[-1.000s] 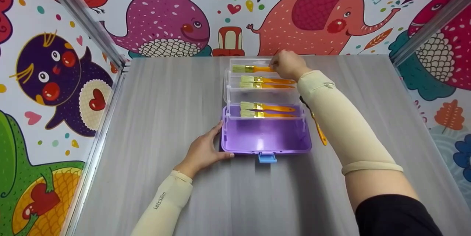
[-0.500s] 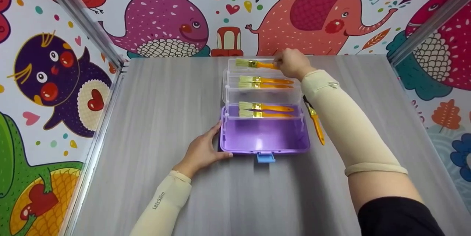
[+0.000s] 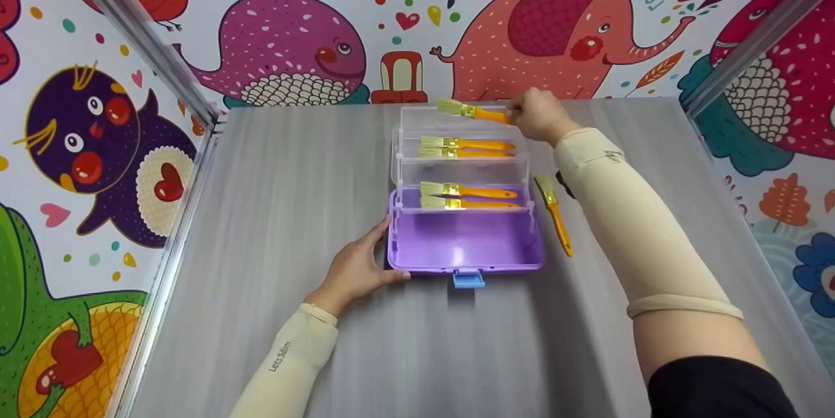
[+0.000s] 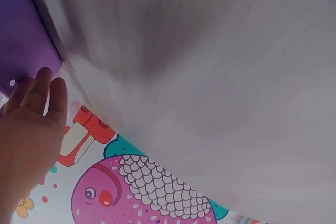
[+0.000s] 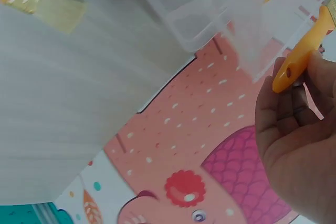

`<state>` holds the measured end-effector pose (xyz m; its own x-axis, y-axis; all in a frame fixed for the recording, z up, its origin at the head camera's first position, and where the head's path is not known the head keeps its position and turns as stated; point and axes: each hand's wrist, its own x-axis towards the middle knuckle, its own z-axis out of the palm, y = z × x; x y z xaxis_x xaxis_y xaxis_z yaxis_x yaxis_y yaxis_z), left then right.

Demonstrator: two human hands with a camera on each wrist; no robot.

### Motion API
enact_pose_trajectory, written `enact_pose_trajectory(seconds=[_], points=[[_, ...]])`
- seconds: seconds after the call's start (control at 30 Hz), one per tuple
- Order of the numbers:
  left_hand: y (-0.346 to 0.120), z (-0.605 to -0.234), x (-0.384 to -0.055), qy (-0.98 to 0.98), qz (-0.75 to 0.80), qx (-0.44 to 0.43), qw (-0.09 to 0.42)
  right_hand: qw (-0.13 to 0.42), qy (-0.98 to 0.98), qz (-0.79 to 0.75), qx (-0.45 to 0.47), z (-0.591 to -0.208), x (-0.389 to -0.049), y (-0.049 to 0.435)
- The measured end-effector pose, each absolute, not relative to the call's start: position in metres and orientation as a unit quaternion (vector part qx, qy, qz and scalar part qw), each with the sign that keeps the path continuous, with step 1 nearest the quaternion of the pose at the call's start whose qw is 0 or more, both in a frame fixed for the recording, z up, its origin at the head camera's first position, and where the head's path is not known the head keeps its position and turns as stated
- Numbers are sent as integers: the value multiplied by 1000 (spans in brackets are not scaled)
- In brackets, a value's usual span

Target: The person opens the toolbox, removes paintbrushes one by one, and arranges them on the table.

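In the head view my right hand [image 3: 543, 117] pinches a paintbrush [image 3: 483, 114] by its orange handle. The brush hangs tilted over the top clear tray [image 3: 414, 119], bristles up and to the left. The right wrist view shows thumb and fingers around the handle [image 5: 302, 56] end. My left hand [image 3: 355, 271] lies against the left front corner of the purple box [image 3: 417, 268], thumb along its front and fingers up its side. Two paintbrushes [image 3: 470, 144] lie in the middle tray, and two more paintbrushes [image 3: 476, 194] in the lowest tray.
One loose paintbrush [image 3: 558, 219] lies on the grey table [image 3: 293, 177] to the right of the box. A blue latch [image 3: 468, 280] sticks out from the box's front. A patterned wall [image 3: 404, 7] closes the back, with metal posts [image 3: 150, 40] at the corners.
My right hand has moved right and lifted the paintbrush from the top tray, tilting its bristles upward. The left hand keeps its place at the box.
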<state>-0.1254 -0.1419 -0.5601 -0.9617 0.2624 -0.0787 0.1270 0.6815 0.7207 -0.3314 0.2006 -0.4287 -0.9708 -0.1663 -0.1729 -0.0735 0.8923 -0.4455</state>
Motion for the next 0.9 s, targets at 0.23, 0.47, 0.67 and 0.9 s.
enact_pose_trajectory(seconds=[0.23,0.47,0.67,0.9], points=[[-142,-560,-126,910,391,102,90,102,955,-280,-8,-427,-321,239],[-141,-559,-126,910,392,101,91,107,943,-312,43,-440,-301,296],[-142,-559,-125,909,393,99,95,165,929,-322,81,-466,-272,350],[-141,-558,-125,913,384,98,95,203,923,-315,88,-500,-224,374]])
